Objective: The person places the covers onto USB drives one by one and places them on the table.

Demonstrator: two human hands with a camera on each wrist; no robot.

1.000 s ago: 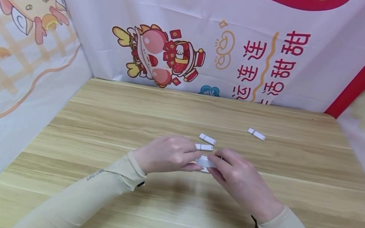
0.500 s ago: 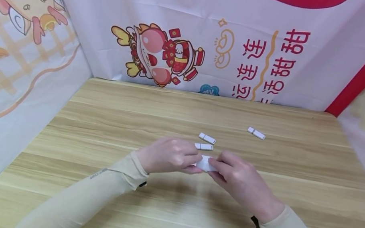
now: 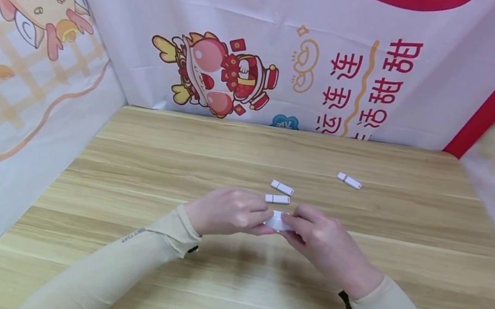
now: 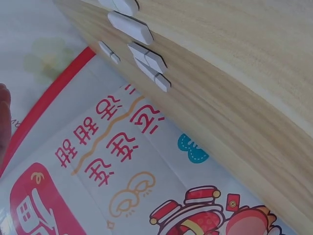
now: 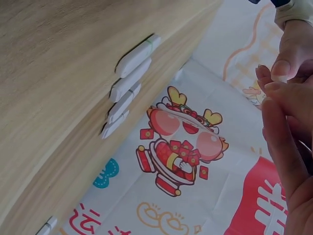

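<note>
My left hand (image 3: 235, 210) and right hand (image 3: 324, 240) meet over the middle of the table. Their fingertips pinch opposite ends of a small white piece (image 3: 278, 222), whose kind I cannot tell because the fingers cover much of it. Just beyond the hands lies a white USB stick (image 3: 277, 199) with a grey band, and a second USB stick (image 3: 282, 188) rests close behind it. Seen from the right wrist, several white USB sticks (image 5: 138, 58) form a row on the table below the hands; the hands hide part of this row in the head view.
Farther back to the right, another white USB stick (image 3: 349, 181) lies alone on the wooden table (image 3: 166, 162). A printed white cloth (image 3: 252, 12) rises behind the table's back edge, and similar cloths stand along both sides.
Both hands stay nearly in place, still pinching the white piece. My right fingertips have shifted slightly, and the piece now covers the white strip that showed below it one second ago.
</note>
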